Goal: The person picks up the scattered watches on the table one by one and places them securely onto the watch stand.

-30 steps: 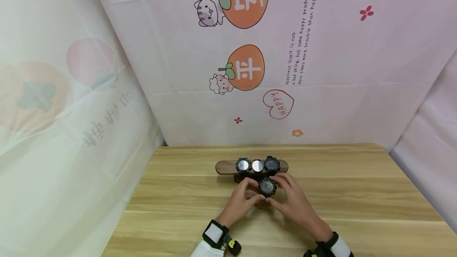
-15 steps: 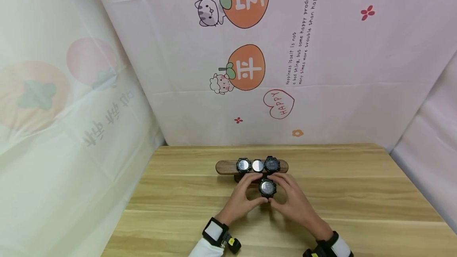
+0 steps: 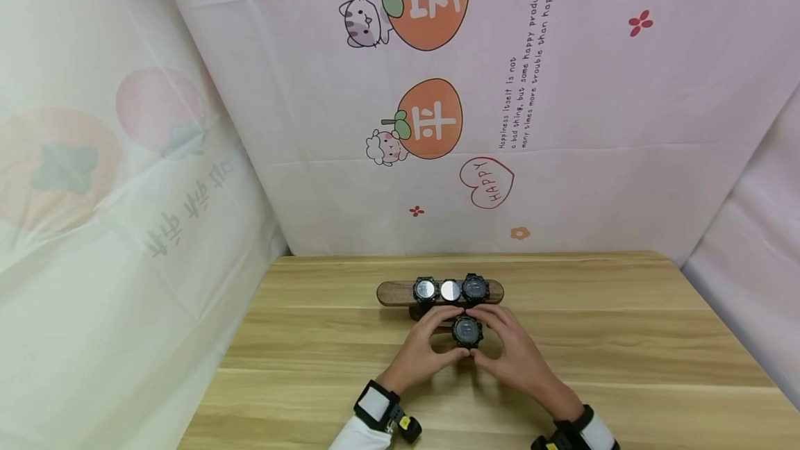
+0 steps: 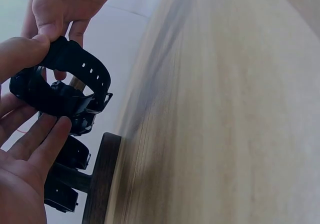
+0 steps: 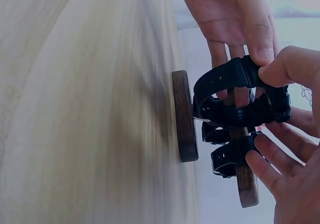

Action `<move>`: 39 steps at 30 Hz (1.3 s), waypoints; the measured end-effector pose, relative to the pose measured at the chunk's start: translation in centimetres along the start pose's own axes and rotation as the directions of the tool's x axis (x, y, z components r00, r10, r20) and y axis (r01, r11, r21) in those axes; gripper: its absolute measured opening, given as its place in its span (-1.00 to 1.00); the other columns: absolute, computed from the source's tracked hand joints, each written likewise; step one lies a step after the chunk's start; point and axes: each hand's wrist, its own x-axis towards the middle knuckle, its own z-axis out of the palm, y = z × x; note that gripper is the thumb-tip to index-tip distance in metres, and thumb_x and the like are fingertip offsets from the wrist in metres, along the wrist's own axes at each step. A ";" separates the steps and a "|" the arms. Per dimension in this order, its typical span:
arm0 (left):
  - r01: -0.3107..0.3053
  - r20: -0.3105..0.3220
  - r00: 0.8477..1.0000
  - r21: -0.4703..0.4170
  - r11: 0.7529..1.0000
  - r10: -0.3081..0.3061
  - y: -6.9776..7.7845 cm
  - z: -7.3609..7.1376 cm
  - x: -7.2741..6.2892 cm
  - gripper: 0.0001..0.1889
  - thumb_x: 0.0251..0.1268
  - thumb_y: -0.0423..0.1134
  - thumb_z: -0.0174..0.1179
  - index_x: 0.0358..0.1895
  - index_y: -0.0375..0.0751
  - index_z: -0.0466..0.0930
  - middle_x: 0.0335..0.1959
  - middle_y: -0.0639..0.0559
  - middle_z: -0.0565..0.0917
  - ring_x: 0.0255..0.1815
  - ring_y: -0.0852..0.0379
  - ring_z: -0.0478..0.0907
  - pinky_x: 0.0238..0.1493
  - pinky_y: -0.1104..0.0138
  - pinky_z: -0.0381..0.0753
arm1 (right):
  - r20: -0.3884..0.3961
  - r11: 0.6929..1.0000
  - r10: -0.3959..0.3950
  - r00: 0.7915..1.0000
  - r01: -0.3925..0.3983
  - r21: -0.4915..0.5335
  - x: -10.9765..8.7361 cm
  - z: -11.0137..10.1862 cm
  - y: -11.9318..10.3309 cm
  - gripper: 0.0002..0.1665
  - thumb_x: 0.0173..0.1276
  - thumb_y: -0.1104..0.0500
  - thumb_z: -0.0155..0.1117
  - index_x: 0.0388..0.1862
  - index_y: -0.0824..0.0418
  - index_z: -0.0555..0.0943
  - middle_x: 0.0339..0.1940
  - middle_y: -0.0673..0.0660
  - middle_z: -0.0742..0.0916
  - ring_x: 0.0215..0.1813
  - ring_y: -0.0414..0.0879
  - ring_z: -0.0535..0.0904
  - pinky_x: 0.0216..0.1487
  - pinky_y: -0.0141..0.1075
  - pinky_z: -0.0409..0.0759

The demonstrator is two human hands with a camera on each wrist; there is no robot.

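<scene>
A black digital wristwatch [image 3: 467, 331], its strap looped with a buckle, is held above the table in front of a dark wooden watch stand [image 3: 395, 293]. My left hand [image 3: 425, 347] grips its left side, thumb at the near end and fingers at the far end. My right hand [image 3: 515, 351] grips it likewise from the right. Both thumbs press the strap [image 4: 92, 66] close together in the left wrist view. Three other watches sit on the stand's bar: one with a bright dial [image 3: 426, 289], a smaller one [image 3: 451, 290] and a dark one [image 3: 476, 288].
The stand's flat wooden base [image 5: 185, 116] rests on the wood-grain table [image 3: 300, 339]. Behind the table hangs a white printed cloth [image 3: 350, 207]. More cloth closes off the left and right sides.
The watch has come slightly nearer to me. My left fingers have shifted to its far end, beside the right fingers. The stand and its watches have stayed in place.
</scene>
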 end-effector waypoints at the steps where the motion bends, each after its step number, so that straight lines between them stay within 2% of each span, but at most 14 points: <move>1: -0.002 0.000 1.000 0.003 1.000 0.002 0.0 0.0 0.0 -0.27 0.31 -0.19 0.53 0.52 -0.04 0.44 0.49 0.02 0.51 0.52 0.01 0.48 0.45 0.25 0.59 | 0.006 1.000 -0.001 1.000 0.001 0.000 0.0 0.0 0.0 -0.17 0.11 0.25 0.67 0.42 0.10 0.61 0.39 0.18 0.63 0.39 0.14 0.55 0.23 0.22 0.70; 10: -0.013 -0.014 1.000 0.028 1.000 0.013 -0.1 0.1 -0.2 -0.28 0.31 -0.18 0.54 0.51 -0.03 0.45 0.46 0.02 0.53 0.48 0.05 0.52 0.45 0.20 0.61 | 0.070 0.999 -0.033 0.997 0.032 0.015 0.0 -0.7 0.3 -0.14 0.15 0.18 0.66 0.47 0.12 0.56 0.42 0.20 0.60 0.41 0.15 0.54 0.28 0.23 0.68; 15: 0.014 -0.010 1.000 0.001 1.000 -0.014 -0.4 0.0 -0.4 -0.28 0.31 -0.18 0.54 0.51 -0.03 0.46 0.46 0.04 0.53 0.46 0.08 0.53 0.43 0.23 0.62 | 0.064 0.998 -0.060 0.996 0.059 0.021 0.1 -1.0 0.8 -0.15 0.17 0.24 0.61 0.47 0.10 0.56 0.42 0.22 0.60 0.40 0.20 0.54 0.24 0.28 0.69; 19: 0.018 -0.016 1.000 0.014 1.000 -0.018 -0.5 0.0 -0.6 -0.28 0.30 -0.18 0.54 0.50 -0.10 0.47 0.45 0.03 0.54 0.44 0.07 0.54 0.41 0.18 0.64 | -0.001 0.999 -0.050 0.999 0.050 -0.015 0.5 -1.6 1.4 -0.23 0.19 0.32 0.59 0.41 0.13 0.60 0.39 0.23 0.63 0.37 0.19 0.55 0.22 0.25 0.70; 24: 0.021 -0.011 1.000 0.008 1.000 -0.021 -0.6 -0.1 -0.7 -0.29 0.32 -0.18 0.53 0.50 -0.17 0.46 0.45 0.02 0.54 0.45 0.06 0.54 0.40 0.13 0.65 | -0.142 0.996 -0.050 0.989 0.038 -0.085 1.3 -2.3 2.6 -0.35 0.18 0.36 0.63 0.28 0.26 0.67 0.26 0.24 0.69 0.24 0.11 0.59 0.13 -0.11 0.72; 27: 0.022 -0.011 1.000 0.003 1.000 -0.022 -0.5 -0.2 -0.6 -0.29 0.32 -0.19 0.53 0.49 -0.19 0.47 0.45 0.02 0.54 0.46 0.06 0.53 0.40 0.13 0.65 | -0.169 0.995 -0.025 0.985 0.009 -0.095 1.6 -2.3 3.4 -0.36 0.20 0.35 0.63 0.28 0.30 0.66 0.26 0.25 0.68 0.24 0.11 0.57 0.10 -0.21 0.68; 29: 0.024 -0.009 1.000 -0.008 1.000 -0.024 -0.5 -0.2 -0.6 -0.29 0.32 -0.21 0.53 0.49 -0.21 0.47 0.45 0.01 0.54 0.45 0.06 0.53 0.40 0.15 0.65 | -0.159 0.996 0.002 0.987 -0.016 -0.087 1.7 -2.2 3.9 -0.37 0.25 0.33 0.61 0.31 0.31 0.64 0.30 0.25 0.66 0.26 0.12 0.58 0.13 -0.16 0.70; 34: 0.036 -0.005 0.999 -0.018 0.999 -0.036 -0.4 -0.4 -0.7 -0.30 0.33 -0.23 0.52 0.49 -0.20 0.46 0.45 0.00 0.53 0.44 0.07 0.54 0.39 0.18 0.66 | -0.114 0.997 0.059 0.992 -0.065 -0.048 2.0 -1.9 4.7 -0.35 0.33 0.32 0.56 0.38 0.34 0.58 0.39 0.31 0.62 0.23 0.22 0.67 0.15 0.11 0.75; 39: 0.049 -0.012 0.999 0.023 0.999 -0.048 -0.6 -0.6 -0.9 -0.31 0.33 -0.19 0.52 0.49 -0.16 0.48 0.44 0.04 0.54 0.45 0.08 0.53 0.42 0.17 0.64 | -0.072 0.994 0.085 0.994 -0.089 -0.061 2.3 -1.6 5.2 -0.29 0.33 0.32 0.55 0.44 0.35 0.54 0.48 0.34 0.57 0.26 0.31 0.67 0.24 0.24 0.69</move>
